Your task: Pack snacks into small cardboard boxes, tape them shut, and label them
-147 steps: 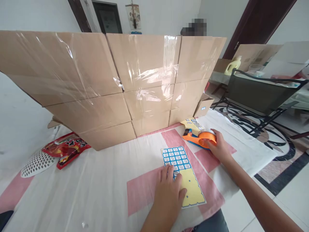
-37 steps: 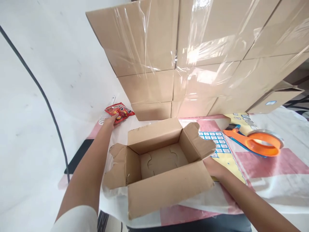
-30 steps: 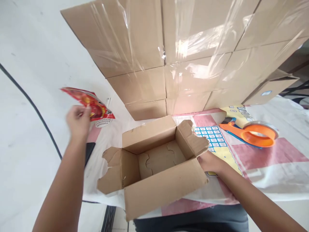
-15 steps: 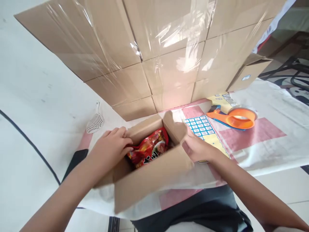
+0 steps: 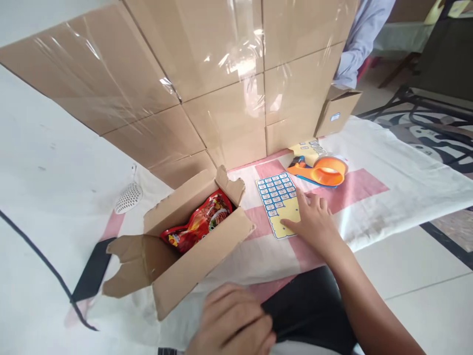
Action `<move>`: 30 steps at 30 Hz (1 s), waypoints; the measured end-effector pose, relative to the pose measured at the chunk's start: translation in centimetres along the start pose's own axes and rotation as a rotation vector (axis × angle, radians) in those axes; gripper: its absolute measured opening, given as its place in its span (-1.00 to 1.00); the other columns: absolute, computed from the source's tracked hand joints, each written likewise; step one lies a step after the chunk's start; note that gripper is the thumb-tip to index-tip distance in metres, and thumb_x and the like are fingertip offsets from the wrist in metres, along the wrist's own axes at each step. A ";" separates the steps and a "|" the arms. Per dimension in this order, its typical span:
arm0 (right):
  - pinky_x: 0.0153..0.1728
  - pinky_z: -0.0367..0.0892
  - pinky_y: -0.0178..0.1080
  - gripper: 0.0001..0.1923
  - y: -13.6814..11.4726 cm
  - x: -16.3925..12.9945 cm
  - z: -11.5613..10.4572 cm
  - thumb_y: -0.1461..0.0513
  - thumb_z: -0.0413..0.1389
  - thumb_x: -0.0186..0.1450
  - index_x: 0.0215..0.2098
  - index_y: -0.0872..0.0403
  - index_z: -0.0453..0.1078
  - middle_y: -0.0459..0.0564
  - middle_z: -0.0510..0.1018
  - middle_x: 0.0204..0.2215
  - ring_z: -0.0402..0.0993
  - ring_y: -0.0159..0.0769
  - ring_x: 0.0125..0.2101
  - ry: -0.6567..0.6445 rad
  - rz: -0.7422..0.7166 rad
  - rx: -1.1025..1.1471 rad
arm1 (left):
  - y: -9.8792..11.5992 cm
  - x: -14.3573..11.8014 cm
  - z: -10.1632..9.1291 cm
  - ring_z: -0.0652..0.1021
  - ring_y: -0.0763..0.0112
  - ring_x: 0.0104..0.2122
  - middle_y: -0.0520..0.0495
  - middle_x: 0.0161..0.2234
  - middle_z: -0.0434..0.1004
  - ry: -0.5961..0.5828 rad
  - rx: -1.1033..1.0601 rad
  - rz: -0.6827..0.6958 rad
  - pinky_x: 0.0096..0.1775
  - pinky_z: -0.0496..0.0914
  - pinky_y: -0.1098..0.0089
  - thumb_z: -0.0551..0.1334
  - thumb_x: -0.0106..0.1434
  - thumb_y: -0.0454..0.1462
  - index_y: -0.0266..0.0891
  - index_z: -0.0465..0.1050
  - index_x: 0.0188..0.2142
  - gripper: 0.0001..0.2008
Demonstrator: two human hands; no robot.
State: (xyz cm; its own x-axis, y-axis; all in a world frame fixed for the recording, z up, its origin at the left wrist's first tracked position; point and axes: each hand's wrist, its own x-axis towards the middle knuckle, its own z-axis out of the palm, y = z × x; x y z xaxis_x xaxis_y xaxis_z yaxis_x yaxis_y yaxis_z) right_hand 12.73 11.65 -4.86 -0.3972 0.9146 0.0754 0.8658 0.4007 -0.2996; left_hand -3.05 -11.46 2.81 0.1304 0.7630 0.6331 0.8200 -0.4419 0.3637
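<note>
One red snack pkt (image 5: pixel 197 223) now in open box (image 5: pixel 192 256); both hands off it: right hand (image 5: pixel 314 223) flat on sticker sheet (image 5: pixel 278 203), left hand (image 5: pixel 232 323) curled, holds nothing.

A wall of stacked cardboard boxes (image 5: pixel 207 74), wrapped in clear film, rises behind a table draped in a white cloth with pink bands (image 5: pixel 388 162). A white wall (image 5: pixel 44 162) runs along the left, crossed by a dark cable (image 5: pixel 37 266). To the right, pale floor tiles (image 5: pixel 417 276) meet a patterned rug (image 5: pixel 436 138) under black metal furniture (image 5: pixel 439 93). Daylight is soft and even.
</note>
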 end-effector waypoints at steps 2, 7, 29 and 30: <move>0.05 0.36 0.17 0.05 -0.1 -0.3 0.1 -0.02 0.35 0.18 0.46 0.17 0.02 0.41 0.37 0.10 0.36 0.33 0.08 -0.040 0.030 0.023 | -1.0 0.7 5.4 0.66 0.34 -0.29 -0.03 -0.28 0.68 0.074 0.027 -0.116 -0.18 0.57 0.29 0.23 0.34 -0.37 -0.13 0.51 -0.14 -0.85; 0.09 0.31 0.22 -0.02 0.4 0.3 0.0 0.14 0.29 0.19 0.47 0.11 -0.02 0.28 0.48 0.02 0.39 0.27 0.09 -0.080 0.007 0.204 | -4.9 3.2 13.3 0.23 -0.17 0.41 -0.46 0.40 0.19 -0.239 0.238 -0.633 0.31 0.27 -0.16 0.39 0.24 -0.05 -0.29 0.16 0.39 -0.16; -0.46 0.14 -0.28 -0.64 -0.1 -2.8 -3.2 0.20 0.10 0.44 -0.51 0.05 0.19 -0.14 0.32 -0.51 0.23 -0.40 -0.50 -0.210 -0.532 1.266 | -6.4 4.7 10.9 0.39 0.08 0.30 -0.24 0.26 0.38 0.218 -0.245 -0.293 0.31 0.33 0.02 0.42 0.27 -0.14 -0.12 0.31 0.27 -0.38; -0.49 0.12 -0.30 -0.65 -0.3 -3.0 -3.1 0.20 0.14 0.41 -0.50 0.04 0.16 -0.16 0.28 -0.53 0.19 -0.41 -0.52 -0.194 -0.497 1.306 | -6.5 4.5 10.8 0.41 0.08 0.29 -0.23 0.25 0.40 0.197 -0.261 -0.259 0.30 0.33 0.02 0.43 0.26 -0.13 -0.12 0.34 0.25 -0.38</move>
State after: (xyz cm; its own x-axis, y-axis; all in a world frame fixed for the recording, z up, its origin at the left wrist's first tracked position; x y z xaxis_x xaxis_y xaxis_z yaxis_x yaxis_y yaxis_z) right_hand 14.64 8.95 -2.02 -0.7011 0.6297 0.3345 -0.2345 0.2393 -0.9422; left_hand -1.79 -0.07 -4.14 -0.1917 0.7709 0.6075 0.6399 -0.3712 0.6729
